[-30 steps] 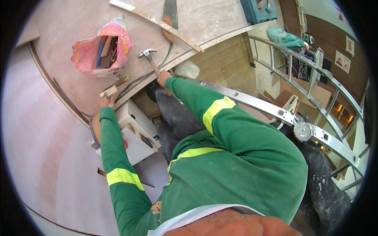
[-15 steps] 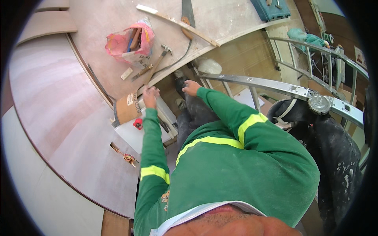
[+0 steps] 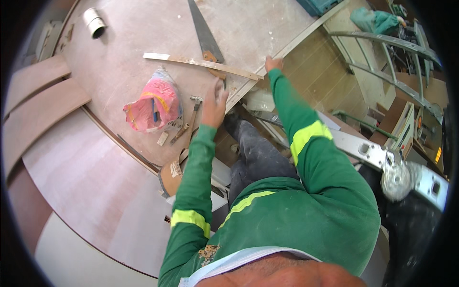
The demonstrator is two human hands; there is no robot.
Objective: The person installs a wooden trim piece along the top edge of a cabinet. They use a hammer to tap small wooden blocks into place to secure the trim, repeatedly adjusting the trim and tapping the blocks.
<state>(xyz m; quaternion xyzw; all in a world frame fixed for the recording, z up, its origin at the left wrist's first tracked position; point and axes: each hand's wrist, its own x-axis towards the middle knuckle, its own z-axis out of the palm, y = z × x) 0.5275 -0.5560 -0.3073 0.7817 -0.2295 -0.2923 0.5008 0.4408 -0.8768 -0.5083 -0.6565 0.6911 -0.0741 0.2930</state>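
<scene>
My left hand (image 3: 214, 106) reaches over the front edge of the pale work panel (image 3: 119, 43), its fingers stretched out and slightly blurred, with nothing seen in them. Just beyond its fingertips lie a handsaw (image 3: 204, 31) with a wooden handle and, across that handle, a thin wooden strip (image 3: 205, 65). To its left is a hammer (image 3: 194, 114). My right hand (image 3: 274, 63) is at the panel's edge, right of the strip's end. Its fingers are curled closed, and whatever they hold, if anything, is hidden.
A pink bag (image 3: 152, 107) of tools stands left of the hammer. Farther back lies a white cylinder (image 3: 94, 23). A metal ladder (image 3: 358, 146) runs close by my right arm. A brown roll (image 3: 171, 177) is beneath my left forearm, and a blue case (image 3: 318, 5) sits at the far edge.
Both my hands have stretched farther forward, the right one also rightward along the panel edge. The view has shifted, bringing the white cylinder into sight.
</scene>
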